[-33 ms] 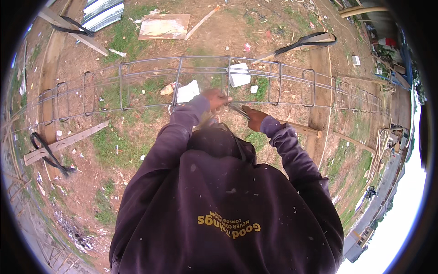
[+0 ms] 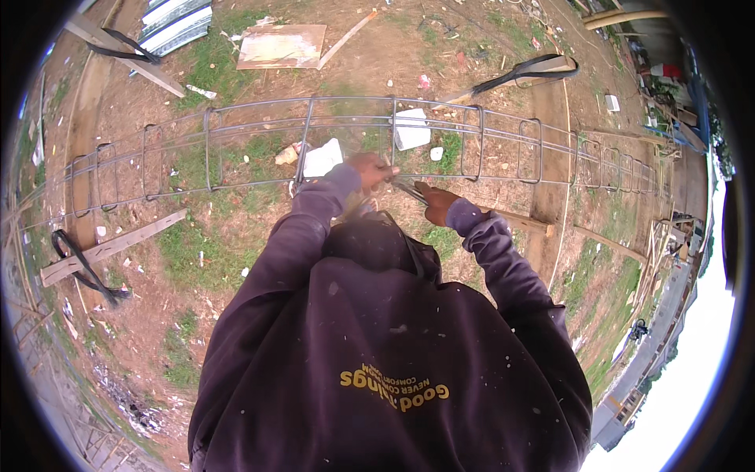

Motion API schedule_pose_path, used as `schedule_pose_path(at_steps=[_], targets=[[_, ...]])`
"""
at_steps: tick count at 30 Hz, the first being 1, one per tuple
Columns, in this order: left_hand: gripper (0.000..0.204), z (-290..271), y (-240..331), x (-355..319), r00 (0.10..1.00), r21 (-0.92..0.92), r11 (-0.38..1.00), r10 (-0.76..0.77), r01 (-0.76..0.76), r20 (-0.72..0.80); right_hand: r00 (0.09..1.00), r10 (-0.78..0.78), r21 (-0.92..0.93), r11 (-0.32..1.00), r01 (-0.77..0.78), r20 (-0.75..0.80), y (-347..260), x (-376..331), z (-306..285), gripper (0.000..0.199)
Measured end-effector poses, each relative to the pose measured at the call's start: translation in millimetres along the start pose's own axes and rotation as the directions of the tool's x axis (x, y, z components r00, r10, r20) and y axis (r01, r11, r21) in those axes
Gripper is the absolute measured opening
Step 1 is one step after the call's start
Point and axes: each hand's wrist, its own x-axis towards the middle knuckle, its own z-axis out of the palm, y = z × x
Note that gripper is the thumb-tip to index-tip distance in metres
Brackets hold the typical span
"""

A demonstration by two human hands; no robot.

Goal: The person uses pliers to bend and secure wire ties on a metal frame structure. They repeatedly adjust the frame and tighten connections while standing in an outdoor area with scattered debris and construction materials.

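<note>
A long rebar cage (image 2: 207, 149) of thin steel bars and rectangular stirrups spans the view from left to right in front of me. My left hand (image 2: 371, 171) is at its near bar, fingers drawn together by a stirrup; what they pinch is too small to make out. From the right, my right hand (image 2: 439, 204) grips the handles of metal pliers (image 2: 410, 189). The jaws point at the near bar, close to my left fingertips. Whether they bite on a wire cannot be seen.
Wooden rails with black straps lie at the left (image 2: 118, 248), upper left (image 2: 126, 57) and upper right (image 2: 543, 69). White blocks (image 2: 411, 130) sit on the grassy dirt beneath the cage. A flat board (image 2: 281, 47) and corrugated sheets (image 2: 177, 22) lie beyond.
</note>
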Motion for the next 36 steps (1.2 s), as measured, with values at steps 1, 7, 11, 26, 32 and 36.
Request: schedule_pose_path(at_steps=[1, 7, 11, 26, 32, 36], targets=[[0.058, -0.5, 0.6, -0.4, 1.000, -0.004, 1.000, 0.011, -0.011, -0.004, 0.999, 0.037, -0.023, 0.999, -0.036, 0.007, -6.3, -2.5, -0.5, 0.072], [0.062, -9.2, 2.1, 8.9, 0.996, -0.010, 0.996, 0.086, -0.086, -0.009, 0.957, 0.157, -0.306, 0.924, -0.230, -0.244, -33.7, -2.1, 8.8, 0.069], [0.061, -12.3, -1.4, 19.4, 0.996, 0.020, 0.997, 0.078, -0.079, 0.030, 0.883, 0.163, -0.260, 0.918, -0.299, -0.440, -34.7, 0.5, 34.5, 0.037], [0.032, 9.6, -30.5, 36.7, 0.830, 0.081, 0.876, 0.477, -0.475, -0.288, 0.977, 0.152, 0.803, 0.596, 0.028, -0.147, -22.2, -10.4, 84.1, 0.043], [0.027, 8.3, -37.6, 46.5, 0.818, 0.202, 0.852, 0.522, -0.484, -0.243, 0.672, 0.275, 0.303, 0.950, -0.078, -0.688, -38.9, -36.5, 104.7, 0.057], [0.032, 8.3, -31.9, 38.7, 0.857, 0.116, 0.889, 0.458, -0.443, -0.236, 0.548, 0.252, 0.188, 0.967, -0.171, -0.797, -43.9, -31.8, 113.0, 0.051]])
